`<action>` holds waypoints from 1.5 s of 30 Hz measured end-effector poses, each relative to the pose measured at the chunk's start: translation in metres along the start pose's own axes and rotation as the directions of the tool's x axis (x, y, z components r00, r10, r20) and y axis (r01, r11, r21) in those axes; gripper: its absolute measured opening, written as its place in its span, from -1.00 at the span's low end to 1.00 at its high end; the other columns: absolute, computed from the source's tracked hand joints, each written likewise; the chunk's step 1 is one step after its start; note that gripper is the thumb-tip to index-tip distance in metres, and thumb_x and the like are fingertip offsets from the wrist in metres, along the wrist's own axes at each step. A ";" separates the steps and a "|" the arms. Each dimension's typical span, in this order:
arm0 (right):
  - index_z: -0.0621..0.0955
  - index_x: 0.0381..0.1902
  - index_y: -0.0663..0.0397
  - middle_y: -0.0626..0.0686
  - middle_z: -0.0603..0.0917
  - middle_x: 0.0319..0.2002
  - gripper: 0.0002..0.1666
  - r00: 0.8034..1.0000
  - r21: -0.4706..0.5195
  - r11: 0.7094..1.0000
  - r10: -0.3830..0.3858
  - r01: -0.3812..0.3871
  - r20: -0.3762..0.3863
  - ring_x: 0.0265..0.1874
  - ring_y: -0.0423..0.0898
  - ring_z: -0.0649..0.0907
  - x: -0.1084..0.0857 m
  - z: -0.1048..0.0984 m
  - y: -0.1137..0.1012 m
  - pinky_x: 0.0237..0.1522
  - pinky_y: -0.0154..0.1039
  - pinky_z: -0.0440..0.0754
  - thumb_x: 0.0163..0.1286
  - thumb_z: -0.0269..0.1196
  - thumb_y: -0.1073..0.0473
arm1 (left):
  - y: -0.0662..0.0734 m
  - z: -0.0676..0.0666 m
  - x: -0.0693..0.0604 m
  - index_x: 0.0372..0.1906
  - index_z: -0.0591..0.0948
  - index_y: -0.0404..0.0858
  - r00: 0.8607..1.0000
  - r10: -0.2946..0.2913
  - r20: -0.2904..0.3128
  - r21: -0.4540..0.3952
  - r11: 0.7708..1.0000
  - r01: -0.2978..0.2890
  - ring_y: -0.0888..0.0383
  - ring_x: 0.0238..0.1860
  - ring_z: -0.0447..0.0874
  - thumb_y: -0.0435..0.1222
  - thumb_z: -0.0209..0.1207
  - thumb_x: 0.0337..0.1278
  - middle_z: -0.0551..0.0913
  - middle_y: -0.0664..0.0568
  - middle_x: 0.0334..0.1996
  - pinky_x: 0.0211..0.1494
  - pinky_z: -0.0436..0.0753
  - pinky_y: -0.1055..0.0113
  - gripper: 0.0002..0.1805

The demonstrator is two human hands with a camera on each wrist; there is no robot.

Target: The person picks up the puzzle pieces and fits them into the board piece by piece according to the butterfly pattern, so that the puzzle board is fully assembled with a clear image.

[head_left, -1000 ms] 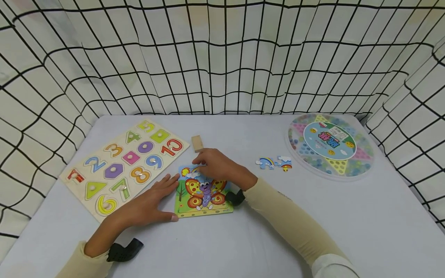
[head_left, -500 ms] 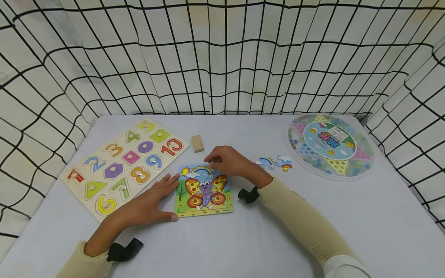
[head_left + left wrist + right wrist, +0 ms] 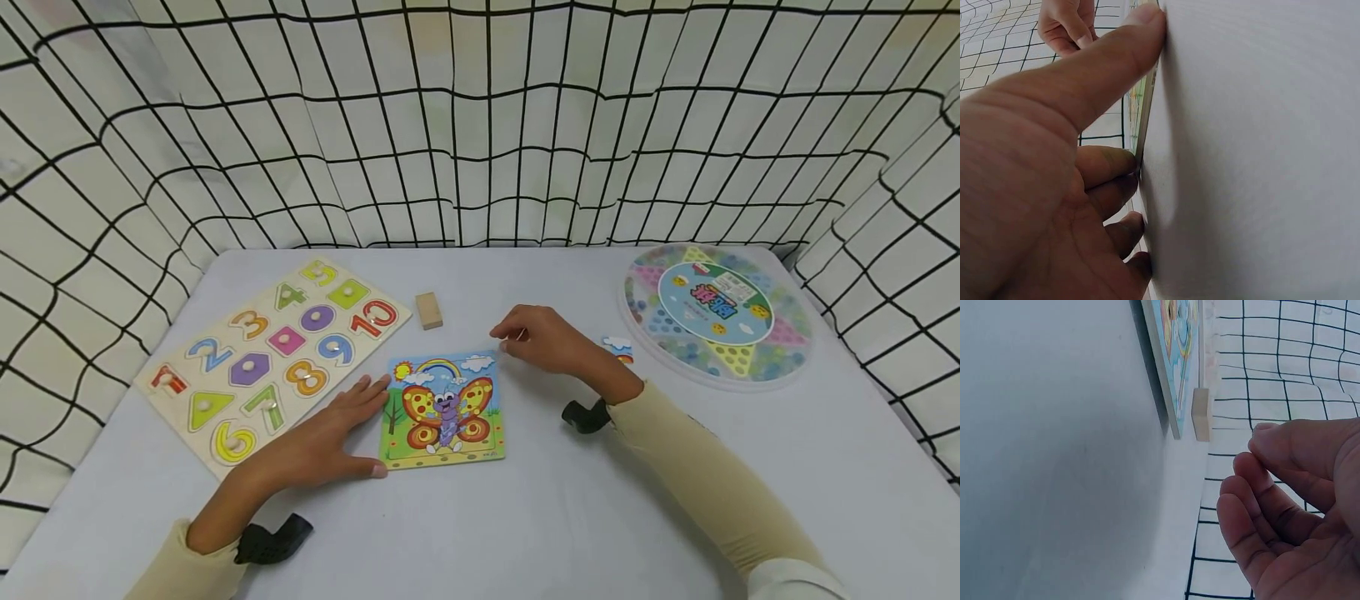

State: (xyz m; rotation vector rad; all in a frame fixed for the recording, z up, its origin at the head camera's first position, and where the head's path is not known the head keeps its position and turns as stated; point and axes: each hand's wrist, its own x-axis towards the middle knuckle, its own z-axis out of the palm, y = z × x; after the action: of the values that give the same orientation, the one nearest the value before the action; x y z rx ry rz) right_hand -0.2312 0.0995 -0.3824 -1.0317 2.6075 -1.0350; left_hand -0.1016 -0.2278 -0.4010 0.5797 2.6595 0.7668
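Observation:
A square butterfly jigsaw puzzle [image 3: 447, 412] lies flat on the white table, its picture showing a rainbow, sun and tree. At its left edge rests my left hand [image 3: 318, 437], fingers and thumb spread and fairly straight; the left wrist view shows the thumb [image 3: 1116, 59] and fingertips against the board's side. Just past the puzzle's upper right corner hovers my right hand [image 3: 551, 340], fingers loosely bent. Nothing shows between those fingers in the right wrist view. Behind the right hand, a loose puzzle piece [image 3: 619, 347] with a cloud is partly hidden.
To the left lies a wooden number board [image 3: 273, 358] with knobbed shapes. A small wooden block [image 3: 429, 311] sits behind the puzzle. At the far right is a round clear game case [image 3: 716, 317]. Black netting [image 3: 487, 125] over white cloth encloses the back and sides.
My right hand has moved right, from above the puzzle's top edge to beyond its upper right corner, uncovering the rainbow and covering one loose piece. The left hand stays put.

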 end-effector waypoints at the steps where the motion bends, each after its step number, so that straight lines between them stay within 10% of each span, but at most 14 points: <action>1: 0.69 -0.01 0.23 0.04 0.67 -0.17 -0.73 1.000 0.001 1.000 0.003 -0.003 -0.004 -0.21 -0.09 0.59 -0.002 -0.002 0.001 -0.16 -0.24 0.60 0.34 0.26 0.34 | 0.000 0.000 0.000 0.51 0.15 -0.28 1.000 0.001 0.002 -0.001 1.000 -0.001 -0.13 0.52 -0.25 0.11 0.41 -0.09 -0.03 -0.04 0.54 0.45 -0.06 -0.18 0.11; 45: 0.57 0.11 0.31 0.20 0.61 0.01 -0.56 0.973 -0.028 0.973 0.230 -0.230 -0.029 0.02 0.12 0.55 -0.058 -0.041 0.062 0.10 0.04 0.50 0.27 0.31 0.35 | 0.000 0.000 0.000 0.51 0.16 -0.25 1.000 -0.006 0.004 0.000 1.000 0.006 -0.12 0.52 -0.24 0.12 0.41 -0.10 -0.02 -0.03 0.54 0.45 -0.05 -0.18 0.11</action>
State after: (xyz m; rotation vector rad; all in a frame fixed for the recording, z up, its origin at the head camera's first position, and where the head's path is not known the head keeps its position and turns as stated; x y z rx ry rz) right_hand -0.2366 0.1926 -0.3980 -0.7032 2.6908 -0.9610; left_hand -0.1016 -0.2279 -0.4013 0.5719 2.6563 0.7632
